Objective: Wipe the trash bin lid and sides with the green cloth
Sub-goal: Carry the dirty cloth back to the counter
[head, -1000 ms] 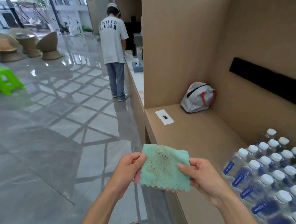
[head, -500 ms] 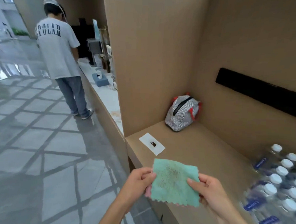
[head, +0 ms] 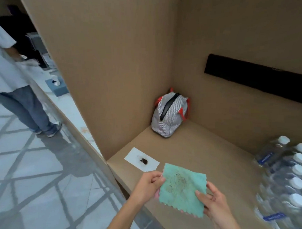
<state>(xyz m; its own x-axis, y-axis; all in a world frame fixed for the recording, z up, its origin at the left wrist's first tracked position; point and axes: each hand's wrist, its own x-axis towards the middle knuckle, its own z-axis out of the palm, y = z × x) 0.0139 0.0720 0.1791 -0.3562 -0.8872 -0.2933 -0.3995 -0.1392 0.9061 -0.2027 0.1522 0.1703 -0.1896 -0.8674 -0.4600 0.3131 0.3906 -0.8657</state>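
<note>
Brown panelling forms an alcove with a flat shelf (head: pixel 205 162) at its base; all positions below are given relative to this shelf. Above its front edge, both hands hold the green cloth (head: pixel 182 189) spread flat and facing upward, clear of the shelf surface. The left hand (head: pixel 147 186) pinches the cloth's left edge between thumb and fingers, which are closed on the fabric. The right hand (head: pixel 215 203) grips the right edge, with the thumb lying on top of the cloth and the fingers curled beneath it. The cloth has scalloped edges and carries a patch of dark specks near its centre.

On the shelf, near the front left corner and just beyond the cloth, lies a white paper slip (head: pixel 141 159) with a small dark clump on it. In the back left corner of the shelf stands a striped grey bag (head: pixel 170 115) with red handles and a black zip. Along the right side of the shelf sits a pack of water bottles (head: pixel 287 177) with white caps and blue labels, blurred in this view. A black strip (head: pixel 257 78) is mounted on the wall above the shelf's rear right.

Left of the shelf, on the tiled floor (head: pixel 29 178), a second person (head: pixel 13 82) stands in jeans and a light shirt beside a pale counter holding a blue tissue box (head: pixel 57 86).
</note>
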